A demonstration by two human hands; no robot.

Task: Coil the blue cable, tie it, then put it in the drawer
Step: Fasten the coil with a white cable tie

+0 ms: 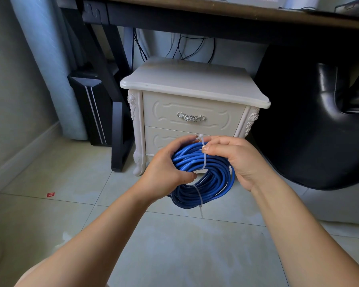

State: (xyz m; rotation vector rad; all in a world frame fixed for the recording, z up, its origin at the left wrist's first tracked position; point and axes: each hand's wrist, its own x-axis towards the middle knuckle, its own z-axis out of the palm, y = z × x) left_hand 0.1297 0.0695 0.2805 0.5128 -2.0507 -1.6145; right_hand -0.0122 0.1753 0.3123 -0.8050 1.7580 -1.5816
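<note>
Blue cable (207, 179) is coiled, held before the nightstand (191, 83): left hand (166, 172) grips it, right hand (238, 160) pinches the far zip tie (204, 157); near zip tie (197, 193) looks fastened. Closed top drawer (192, 104) awaits

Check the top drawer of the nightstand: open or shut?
Shut. The top drawer front sits flush with the nightstand frame; no gap shows.

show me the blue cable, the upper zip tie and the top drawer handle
blue cable (216, 175): head view, right side of the coil
upper zip tie (205, 160): head view, strap across the strands
top drawer handle (191, 117): head view, middle of the handle
</note>
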